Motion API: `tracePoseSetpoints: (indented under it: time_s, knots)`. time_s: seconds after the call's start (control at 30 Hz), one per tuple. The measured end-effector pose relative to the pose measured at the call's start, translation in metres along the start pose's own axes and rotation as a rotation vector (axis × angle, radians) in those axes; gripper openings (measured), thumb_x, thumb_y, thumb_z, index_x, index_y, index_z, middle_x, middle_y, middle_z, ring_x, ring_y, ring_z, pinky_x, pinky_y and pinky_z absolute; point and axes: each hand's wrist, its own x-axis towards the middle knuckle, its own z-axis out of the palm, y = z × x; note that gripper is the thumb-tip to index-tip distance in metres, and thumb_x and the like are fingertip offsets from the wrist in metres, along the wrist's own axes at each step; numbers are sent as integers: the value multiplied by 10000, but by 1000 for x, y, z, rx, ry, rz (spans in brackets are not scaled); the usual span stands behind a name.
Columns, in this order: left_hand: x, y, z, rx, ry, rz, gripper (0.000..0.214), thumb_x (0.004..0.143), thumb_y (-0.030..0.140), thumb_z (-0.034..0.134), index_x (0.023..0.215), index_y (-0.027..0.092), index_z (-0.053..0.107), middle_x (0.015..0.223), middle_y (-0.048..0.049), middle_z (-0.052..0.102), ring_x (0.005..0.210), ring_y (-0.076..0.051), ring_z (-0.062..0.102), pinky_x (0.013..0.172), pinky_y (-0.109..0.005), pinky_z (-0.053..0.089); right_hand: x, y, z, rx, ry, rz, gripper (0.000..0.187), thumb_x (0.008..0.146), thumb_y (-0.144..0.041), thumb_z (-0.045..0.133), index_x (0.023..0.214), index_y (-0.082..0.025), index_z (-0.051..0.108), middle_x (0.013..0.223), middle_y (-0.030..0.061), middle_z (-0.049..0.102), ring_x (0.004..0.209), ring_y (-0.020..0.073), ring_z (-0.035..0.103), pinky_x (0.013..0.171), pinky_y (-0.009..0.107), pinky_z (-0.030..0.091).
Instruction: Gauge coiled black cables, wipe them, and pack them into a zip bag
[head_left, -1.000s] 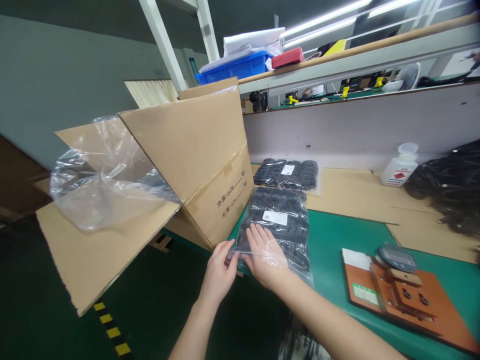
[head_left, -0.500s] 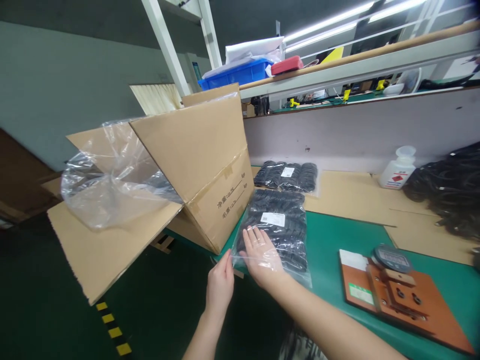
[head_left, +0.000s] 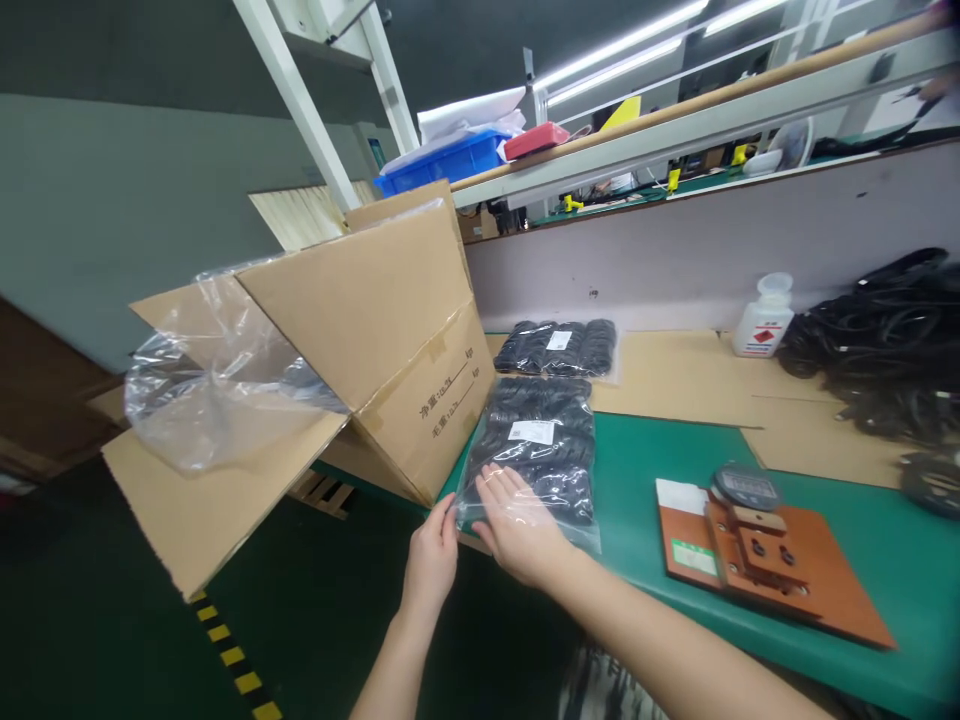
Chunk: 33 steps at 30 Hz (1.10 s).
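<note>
A clear plastic bag filled with rows of black rings lies flat at the front edge of the green table, a white label on top. At its near left corner my left hand pinches the plastic between thumb and fingers. My right hand rests palm down on the near end of the bag, fingers stretched out. Behind it lies a second bag of similar black rings, also labelled. The rings' exact kind cannot be made out through the film.
A large open carton with a clear liner stands left of the bags. A digital gauge on a brown fixture plate sits to the right. Further back are a white bottle and a heap of black cables.
The camera view has shifted slightly, so the scene sits a little further left. My left hand still pinches the bag's corner, and my right hand still lies on the bag.
</note>
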Motion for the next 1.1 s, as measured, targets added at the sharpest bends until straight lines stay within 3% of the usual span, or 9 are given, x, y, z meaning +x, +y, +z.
tracePoseSetpoints:
  time_s: [0.2,0.33,0.43,0.53,0.63,0.77,0.93,1.1]
  knots:
    - [2,4,-1,18,0,23,401,1002,429,447,1159,180,720,653,-37,721,545,-201,707,516,-291,572,-8,-4,-14,21,17,-40,496,1005,-282,518,1427,-22,539,1499,207,539,1429,317,466,1198,492,380]
    - [-1,6,-4,43,15,49,372,1024,404,417,1169,166,664,600,7,660,486,-180,661,478,-268,537,-46,-10,-27,51,90,-53,437,996,-184,478,1403,-43,555,1479,195,565,1397,312,498,1151,487,437]
    - [-17,16,-7,66,24,105,267,1024,377,456,1007,191,647,578,31,615,465,-167,626,457,-253,508,-79,-6,-36,143,237,-109,371,965,-75,445,1279,-120,636,1267,152,707,1231,267,618,1039,437,515]
    - [-40,34,0,75,-62,255,254,1002,323,512,808,225,642,677,-12,668,591,-175,680,563,-269,560,-98,6,-41,83,376,93,273,974,-123,495,1164,-195,677,1059,122,720,1070,279,651,924,450,523]
    - [-53,52,15,93,-152,429,191,974,260,539,1041,235,716,1046,-98,762,1018,-262,729,894,-397,591,-97,20,-43,6,399,280,257,985,-174,493,1173,-186,668,1093,140,679,1086,301,621,918,459,497]
    - [-44,65,33,167,-175,528,346,1000,174,468,1311,190,619,1415,-154,635,1403,-329,507,1112,-533,457,-86,32,-47,63,330,320,242,994,-157,453,1126,-160,656,1024,131,675,936,273,625,777,388,498]
    - [-19,78,43,267,-245,593,520,1028,198,446,1542,191,368,1573,-144,479,1513,-310,335,1204,-587,319,-84,36,-49,145,324,332,186,998,-131,445,1011,-175,625,875,69,648,799,224,611,719,324,495]
    - [0,86,50,343,-330,623,581,1017,264,473,1561,131,319,1582,-179,453,1499,-300,367,1207,-554,332,-91,39,-47,215,330,398,201,982,-118,431,846,-205,551,792,35,578,726,206,605,657,298,495]
